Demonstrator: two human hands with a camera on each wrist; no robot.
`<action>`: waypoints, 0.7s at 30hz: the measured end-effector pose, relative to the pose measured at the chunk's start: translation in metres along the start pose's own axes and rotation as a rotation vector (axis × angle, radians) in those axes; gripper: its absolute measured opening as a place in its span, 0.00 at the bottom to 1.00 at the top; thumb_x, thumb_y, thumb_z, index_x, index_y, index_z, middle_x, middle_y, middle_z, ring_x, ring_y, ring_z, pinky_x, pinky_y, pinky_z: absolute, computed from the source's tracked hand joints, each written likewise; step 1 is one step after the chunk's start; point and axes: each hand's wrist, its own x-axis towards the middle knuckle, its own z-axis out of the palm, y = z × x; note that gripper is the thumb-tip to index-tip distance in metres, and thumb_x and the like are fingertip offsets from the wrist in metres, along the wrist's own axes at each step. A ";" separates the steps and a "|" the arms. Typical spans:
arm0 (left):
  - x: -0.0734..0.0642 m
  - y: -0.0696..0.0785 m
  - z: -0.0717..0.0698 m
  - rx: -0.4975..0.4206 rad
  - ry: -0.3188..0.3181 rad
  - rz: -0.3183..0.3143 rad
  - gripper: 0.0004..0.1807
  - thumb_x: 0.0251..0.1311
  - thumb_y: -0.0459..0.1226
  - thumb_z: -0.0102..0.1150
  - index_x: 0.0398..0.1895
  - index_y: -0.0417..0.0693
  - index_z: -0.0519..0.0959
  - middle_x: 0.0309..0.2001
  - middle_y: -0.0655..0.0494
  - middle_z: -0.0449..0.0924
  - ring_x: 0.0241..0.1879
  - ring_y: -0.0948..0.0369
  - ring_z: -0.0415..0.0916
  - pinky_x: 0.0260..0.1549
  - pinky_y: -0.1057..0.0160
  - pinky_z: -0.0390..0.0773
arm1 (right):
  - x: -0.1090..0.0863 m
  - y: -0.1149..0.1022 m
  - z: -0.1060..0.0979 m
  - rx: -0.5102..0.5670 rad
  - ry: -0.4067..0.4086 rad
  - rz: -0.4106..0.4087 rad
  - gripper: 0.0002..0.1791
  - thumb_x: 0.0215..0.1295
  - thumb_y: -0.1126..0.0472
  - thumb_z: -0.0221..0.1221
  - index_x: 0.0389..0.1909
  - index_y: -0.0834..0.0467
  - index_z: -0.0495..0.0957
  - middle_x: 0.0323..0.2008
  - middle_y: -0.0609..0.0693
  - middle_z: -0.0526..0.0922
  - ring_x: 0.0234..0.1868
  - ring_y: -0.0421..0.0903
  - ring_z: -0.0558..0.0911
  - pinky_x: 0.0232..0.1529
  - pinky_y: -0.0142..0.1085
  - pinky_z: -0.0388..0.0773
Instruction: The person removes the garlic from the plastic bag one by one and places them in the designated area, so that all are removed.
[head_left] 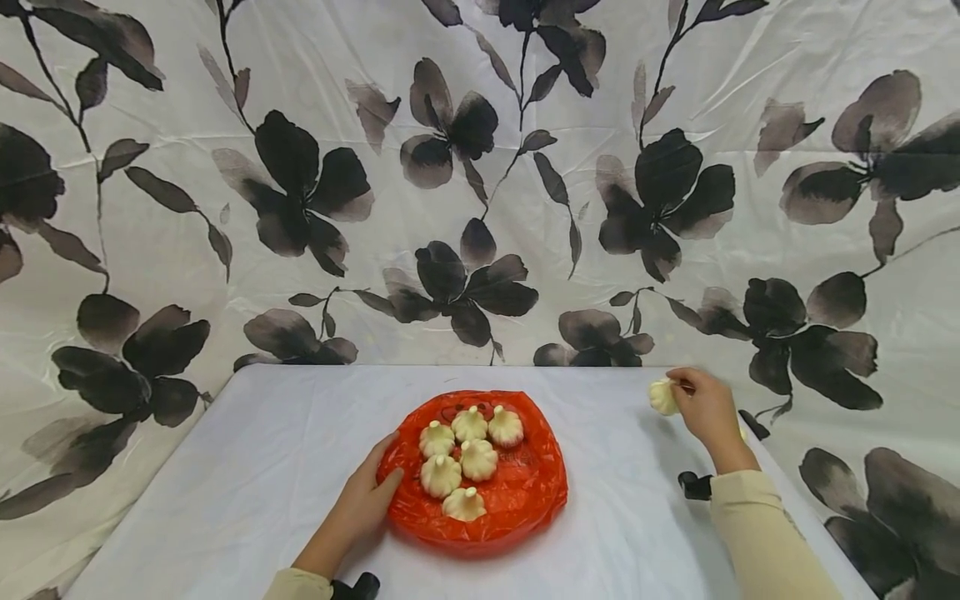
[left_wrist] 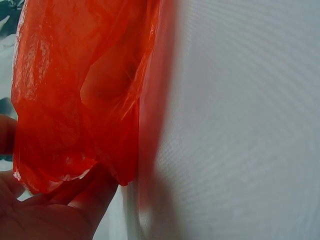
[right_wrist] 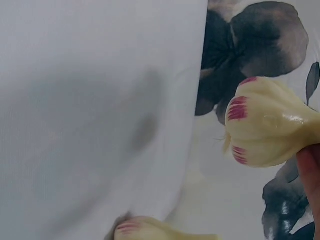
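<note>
My left hand (head_left: 366,493) grips the left rim of a red plastic bag (head_left: 525,500), thumb on top. In the left wrist view the bag's side (left_wrist: 75,90) fills the space above the fingers. Several pale garlic bulbs (head_left: 478,460) sit in the bag, most with their stems up. Over the table's far right, my right hand (head_left: 708,410) pinches a garlic bulb (head_left: 663,397) by its stem; in the right wrist view this bulb (right_wrist: 265,122) shows purple streaks. Another garlic bulb (right_wrist: 145,230) lies below it near the table edge, almost hidden behind the wrist in the head view.
A white cloth covers the table (head_left: 262,442), whose right edge runs just past my right hand. Behind hangs a white curtain (head_left: 555,275) with dark flower prints. Black wrist straps (head_left: 694,486) are on both arms.
</note>
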 end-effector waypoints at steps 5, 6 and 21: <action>0.000 -0.002 -0.001 -0.003 0.001 -0.006 0.32 0.69 0.40 0.48 0.75 0.57 0.53 0.73 0.44 0.58 0.72 0.40 0.56 0.66 0.36 0.62 | 0.001 0.007 -0.001 -0.003 0.000 0.014 0.11 0.64 0.70 0.56 0.46 0.64 0.80 0.46 0.66 0.83 0.46 0.64 0.83 0.46 0.55 0.81; 0.000 -0.002 -0.001 -0.004 0.000 -0.006 0.32 0.69 0.40 0.48 0.75 0.57 0.54 0.73 0.44 0.58 0.72 0.40 0.57 0.65 0.36 0.62 | 0.001 0.009 -0.001 0.006 0.004 0.008 0.11 0.63 0.70 0.56 0.46 0.64 0.80 0.46 0.66 0.84 0.46 0.64 0.83 0.45 0.55 0.81; -0.001 -0.001 0.002 0.004 0.000 0.011 0.32 0.69 0.40 0.48 0.75 0.56 0.54 0.73 0.44 0.58 0.71 0.41 0.58 0.66 0.38 0.63 | -0.003 0.028 -0.006 0.007 -0.024 0.070 0.11 0.64 0.69 0.53 0.45 0.65 0.80 0.46 0.67 0.83 0.49 0.65 0.81 0.48 0.56 0.77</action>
